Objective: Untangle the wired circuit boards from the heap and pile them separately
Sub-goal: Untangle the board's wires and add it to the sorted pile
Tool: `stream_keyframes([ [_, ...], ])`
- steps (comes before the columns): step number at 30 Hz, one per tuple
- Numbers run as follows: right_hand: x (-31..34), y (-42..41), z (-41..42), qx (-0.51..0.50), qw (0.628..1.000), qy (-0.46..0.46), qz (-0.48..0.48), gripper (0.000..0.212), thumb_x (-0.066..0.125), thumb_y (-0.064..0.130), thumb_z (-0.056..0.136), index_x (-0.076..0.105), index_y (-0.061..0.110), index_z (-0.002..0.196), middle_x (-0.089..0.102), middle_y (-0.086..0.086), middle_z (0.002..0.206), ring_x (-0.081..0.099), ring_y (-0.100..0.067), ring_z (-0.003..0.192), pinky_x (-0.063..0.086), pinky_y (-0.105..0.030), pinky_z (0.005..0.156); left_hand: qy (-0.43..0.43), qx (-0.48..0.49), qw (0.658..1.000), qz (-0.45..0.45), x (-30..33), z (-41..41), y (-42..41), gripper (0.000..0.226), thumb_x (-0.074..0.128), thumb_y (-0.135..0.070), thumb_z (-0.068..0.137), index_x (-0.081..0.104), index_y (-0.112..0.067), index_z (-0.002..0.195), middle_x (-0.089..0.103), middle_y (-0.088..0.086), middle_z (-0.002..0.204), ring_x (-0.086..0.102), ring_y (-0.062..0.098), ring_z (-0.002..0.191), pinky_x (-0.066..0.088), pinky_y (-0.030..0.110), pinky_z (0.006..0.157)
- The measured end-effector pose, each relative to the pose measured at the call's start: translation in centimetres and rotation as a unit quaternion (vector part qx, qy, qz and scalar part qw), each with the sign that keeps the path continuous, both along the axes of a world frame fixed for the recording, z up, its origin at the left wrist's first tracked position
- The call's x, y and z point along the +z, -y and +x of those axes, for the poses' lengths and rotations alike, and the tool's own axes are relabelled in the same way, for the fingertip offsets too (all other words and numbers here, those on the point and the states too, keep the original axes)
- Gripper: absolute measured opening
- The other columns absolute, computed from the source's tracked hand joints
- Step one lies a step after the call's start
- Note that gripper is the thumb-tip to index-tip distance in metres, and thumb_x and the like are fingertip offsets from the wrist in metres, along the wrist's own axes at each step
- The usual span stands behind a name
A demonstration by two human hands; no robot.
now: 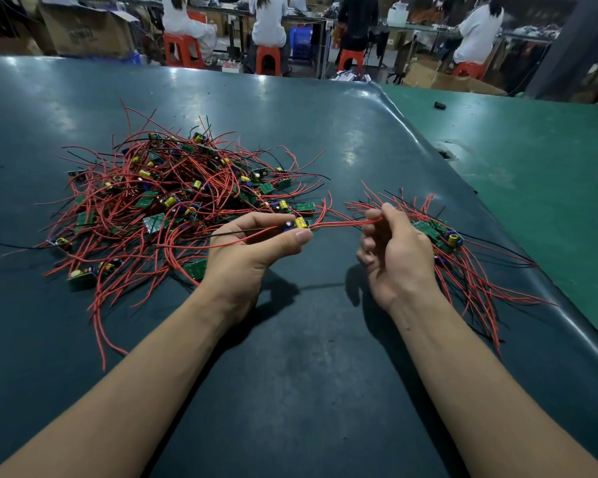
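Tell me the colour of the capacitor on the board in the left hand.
Yellow, on the capacitor pinched in the left hand; head view.

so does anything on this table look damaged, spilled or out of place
Nothing looks broken or spilled. The one stray item is a small black cylinder lying alone on the green table surface, far from the heap and the sorted pile. What it is cannot be told.
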State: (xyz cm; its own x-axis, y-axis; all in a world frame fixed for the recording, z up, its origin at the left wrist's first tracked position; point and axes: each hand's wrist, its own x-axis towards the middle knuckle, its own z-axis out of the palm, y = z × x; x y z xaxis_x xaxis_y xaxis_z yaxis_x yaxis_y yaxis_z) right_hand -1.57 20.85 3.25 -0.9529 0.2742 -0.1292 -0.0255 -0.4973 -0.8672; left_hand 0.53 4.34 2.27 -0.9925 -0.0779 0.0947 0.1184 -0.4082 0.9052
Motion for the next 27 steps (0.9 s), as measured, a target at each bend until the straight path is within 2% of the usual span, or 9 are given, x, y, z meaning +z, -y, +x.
stream_keyframes([
  [4, 0.2, -0.3, -0.3, -0.021, 1.000, -0.009, 0.005, 0.040, 0.050, 0.020, 0.099, 0.052, 0.014, 0.059, 0.045, 0.004, 0.046, 0.032, -0.007, 0.033, 0.021, -0.014, 0.035, 0.000, -0.043, 0.999, -0.019, 0.1, 0.3, -0.2, 0.031, 0.086, -0.016, 0.043, 0.077, -0.011, 0.073, 0.073, 0.007, 0.075, 0.068, 0.019, 0.070, 0.057, 0.024, 0.069],
  [9, 0.0, -0.9, -0.4, -0.081, 0.995, -0.044, 0.023, 0.039, 0.055, 0.021, 0.099, 0.067, 0.014, 0.063, 0.063, 0.003, 0.059, 0.039, -0.007, 0.036, 0.027, -0.016, 0.036, -0.004, -0.032, 0.999, -0.023, 0.2, 0.3, 0.0, 0.027, 0.085, -0.013, 0.045, 0.076, -0.012, 0.071, 0.072, 0.005, 0.074, 0.069, 0.018, 0.070, 0.057, 0.025, 0.069],
  [14, 0.1, -0.9, -0.6, -0.091, 0.996, -0.021, -0.010, 0.041, 0.050, 0.018, 0.099, 0.050, 0.012, 0.058, 0.046, 0.003, 0.044, 0.031, -0.009, 0.031, 0.022, -0.013, 0.036, -0.004, -0.040, 0.999, -0.014, 0.3, 0.5, -0.1, 0.029, 0.085, -0.014, 0.043, 0.077, -0.011, 0.070, 0.072, 0.004, 0.072, 0.069, 0.018, 0.068, 0.058, 0.025, 0.070],
  [17, 0.1, -0.8, -0.3, -0.030, 0.998, -0.044, -0.020, 0.040, 0.053, 0.038, 0.099, 0.061, 0.011, 0.070, 0.060, 0.002, 0.058, 0.041, -0.009, 0.037, 0.030, -0.015, 0.037, 0.003, -0.026, 0.999, 0.025, 0.5, 0.3, -0.1, 0.022, 0.082, -0.007, 0.047, 0.075, -0.010, 0.068, 0.071, 0.006, 0.072, 0.068, 0.018, 0.067, 0.058, 0.025, 0.068],
  [19, 0.1, -0.3, 0.3, 0.075, 0.996, -0.043, 0.014, 0.048, 0.056, 0.056, 0.083, 0.069, 0.010, 0.088, 0.069, 0.001, 0.077, 0.050, -0.008, 0.045, 0.035, -0.016, 0.037, 0.012, 0.000, 0.997, 0.072, 0.5, -0.1, 0.1, 0.017, 0.078, 0.000, 0.052, 0.073, -0.009, 0.067, 0.071, 0.008, 0.071, 0.067, 0.018, 0.064, 0.057, 0.025, 0.065],
  [20, 0.0, 0.3, 0.7, 0.130, 0.990, -0.039, 0.043, 0.049, 0.059, 0.056, 0.076, 0.070, 0.010, 0.092, 0.070, 0.001, 0.080, 0.052, -0.008, 0.047, 0.037, -0.017, 0.037, 0.014, 0.008, 0.997, 0.078, 0.5, -0.2, 0.2, 0.018, 0.078, 0.000, 0.053, 0.073, -0.009, 0.068, 0.071, 0.009, 0.071, 0.067, 0.019, 0.064, 0.058, 0.026, 0.065],
  [23, -0.7, 2.0, 1.6, 0.207, 0.972, -0.046, 0.097, 0.025, 0.069, 0.034, 0.078, 0.072, 0.010, 0.085, 0.069, -0.002, 0.078, 0.051, -0.010, 0.047, 0.037, -0.018, 0.037, 0.011, 0.005, 1.000, 0.015, 0.2, -0.1, 0.4, 0.031, 0.086, -0.012, 0.045, 0.074, -0.011, 0.074, 0.072, 0.012, 0.079, 0.069, 0.025, 0.075, 0.059, 0.033, 0.079],
  [25, -0.8, 2.4, 1.8, 0.188, 0.976, -0.048, 0.096, 0.012, 0.067, 0.019, 0.087, 0.073, 0.010, 0.085, 0.069, -0.001, 0.076, 0.049, -0.009, 0.045, 0.036, -0.018, 0.037, 0.010, -0.006, 1.000, -0.013, 0.1, 0.1, 0.4, 0.036, 0.087, -0.018, 0.043, 0.075, -0.012, 0.075, 0.073, 0.012, 0.081, 0.069, 0.027, 0.077, 0.058, 0.034, 0.079],
  [27, -0.8, 2.3, 1.7, 0.153, 0.982, -0.052, 0.097, 0.014, 0.063, 0.014, 0.092, 0.076, 0.011, 0.088, 0.069, 0.002, 0.075, 0.046, -0.008, 0.045, 0.034, -0.018, 0.038, 0.006, -0.009, 1.000, -0.009, 0.0, 0.0, 0.3, 0.033, 0.087, -0.018, 0.042, 0.076, -0.013, 0.073, 0.073, 0.010, 0.079, 0.069, 0.025, 0.075, 0.060, 0.031, 0.074],
])
